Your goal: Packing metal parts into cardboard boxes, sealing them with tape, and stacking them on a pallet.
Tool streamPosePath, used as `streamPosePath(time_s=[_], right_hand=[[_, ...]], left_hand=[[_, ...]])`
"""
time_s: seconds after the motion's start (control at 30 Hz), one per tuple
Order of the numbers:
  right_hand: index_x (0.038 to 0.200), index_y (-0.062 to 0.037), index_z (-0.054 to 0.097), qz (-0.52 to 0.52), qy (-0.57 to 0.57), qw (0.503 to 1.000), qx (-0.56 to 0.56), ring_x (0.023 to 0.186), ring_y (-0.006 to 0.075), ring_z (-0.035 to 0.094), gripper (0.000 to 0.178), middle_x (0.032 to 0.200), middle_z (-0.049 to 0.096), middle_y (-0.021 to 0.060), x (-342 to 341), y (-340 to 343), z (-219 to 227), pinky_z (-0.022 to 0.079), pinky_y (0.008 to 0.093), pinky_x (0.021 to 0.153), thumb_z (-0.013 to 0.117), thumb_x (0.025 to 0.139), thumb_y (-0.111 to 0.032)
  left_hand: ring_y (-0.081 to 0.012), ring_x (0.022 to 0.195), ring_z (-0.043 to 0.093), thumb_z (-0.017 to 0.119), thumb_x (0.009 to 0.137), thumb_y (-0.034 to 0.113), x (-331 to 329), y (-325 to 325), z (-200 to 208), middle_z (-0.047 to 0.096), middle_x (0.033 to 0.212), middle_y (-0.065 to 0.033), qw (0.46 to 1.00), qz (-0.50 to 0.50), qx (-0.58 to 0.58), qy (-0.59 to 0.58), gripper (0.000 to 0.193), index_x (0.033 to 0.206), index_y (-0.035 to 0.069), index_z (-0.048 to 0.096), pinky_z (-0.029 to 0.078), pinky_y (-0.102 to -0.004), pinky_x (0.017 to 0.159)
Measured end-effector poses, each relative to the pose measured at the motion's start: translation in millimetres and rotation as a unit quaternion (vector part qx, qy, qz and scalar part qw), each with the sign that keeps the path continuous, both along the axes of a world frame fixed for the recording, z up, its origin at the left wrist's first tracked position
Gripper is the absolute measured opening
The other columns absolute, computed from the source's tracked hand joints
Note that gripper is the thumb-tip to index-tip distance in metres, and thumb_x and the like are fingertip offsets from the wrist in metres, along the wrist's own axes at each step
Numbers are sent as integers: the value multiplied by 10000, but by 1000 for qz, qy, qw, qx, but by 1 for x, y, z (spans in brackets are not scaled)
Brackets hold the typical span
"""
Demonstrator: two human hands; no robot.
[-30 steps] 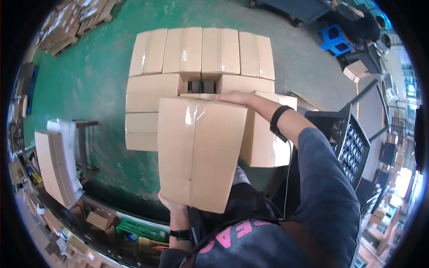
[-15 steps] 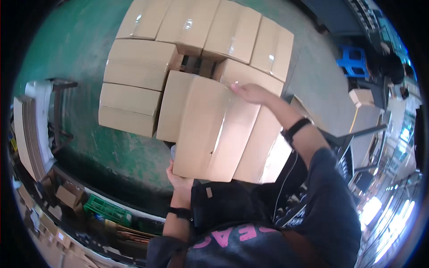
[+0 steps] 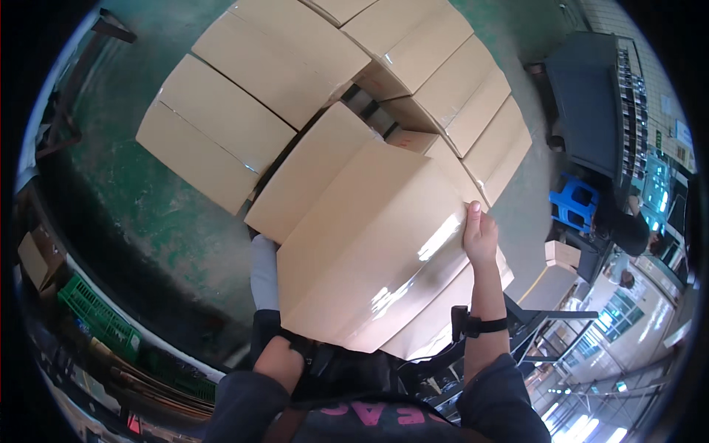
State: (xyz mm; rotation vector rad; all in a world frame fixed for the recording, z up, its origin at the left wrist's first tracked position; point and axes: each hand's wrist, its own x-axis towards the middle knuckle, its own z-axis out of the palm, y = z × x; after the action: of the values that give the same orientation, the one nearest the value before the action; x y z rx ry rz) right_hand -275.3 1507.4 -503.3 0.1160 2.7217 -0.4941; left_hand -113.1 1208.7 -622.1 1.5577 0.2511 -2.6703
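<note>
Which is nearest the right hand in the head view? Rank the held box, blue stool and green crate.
1. Held box: the right hand grips its right edge.
2. Blue stool: on the floor, to the hand's right.
3. Green crate: far left, by the picture's lower-left rim.

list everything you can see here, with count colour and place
held cardboard box: one, tan, taped, tilted, centre, in front of the person's chest
stacked cardboard boxes: several, exact count unclear, tan, packed close together on the floor beyond the held box
floor: one, green, worn, left and top
crate: one, green, lower left edge
stool: one, blue, right
rack: one, dark, upper right
another person: one, dark clothes, far right
wristband: one, black, on the right wrist
right hand: one, gripping the held box's right edge
left hand: hidden under the held box, only the forearm shows
</note>
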Motion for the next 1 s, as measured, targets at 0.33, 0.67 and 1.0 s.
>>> streamPosePath(time_s=[0.33, 0.67, 1.0], right_hand=[[658, 72, 553, -30, 31, 999, 10, 560, 212, 489, 711, 546, 499, 161, -24, 17, 3, 423, 382, 573, 363, 967, -539], [694, 46, 593, -65, 21, 997, 44, 541, 234, 528, 671, 563, 532, 168, -19, 21, -2, 425, 394, 548, 388, 949, -540], [1237, 0, 500, 5, 129, 991, -34, 1176, 421, 479, 518, 1229, 528, 254, -5, 49, 9, 371, 452, 999, 323, 990, -420]], left_hand=[[-323, 1291, 399, 297, 951, 499, 39, 72, 40, 412, 1401, -120, 995, -33, 27, -87, 589, 1387, 112, 375, 342, -505, 1047], [-328, 1308, 380, 316, 948, 529, 39, 65, 40, 380, 1429, -127, 984, -63, 15, -165, 626, 1404, 102, 351, 329, -500, 1058], [-333, 1326, 360, 335, 946, 559, 71, 37, 54, 349, 1458, -134, 958, -222, -36, -180, 667, 1421, 91, 327, 316, -494, 1069]])
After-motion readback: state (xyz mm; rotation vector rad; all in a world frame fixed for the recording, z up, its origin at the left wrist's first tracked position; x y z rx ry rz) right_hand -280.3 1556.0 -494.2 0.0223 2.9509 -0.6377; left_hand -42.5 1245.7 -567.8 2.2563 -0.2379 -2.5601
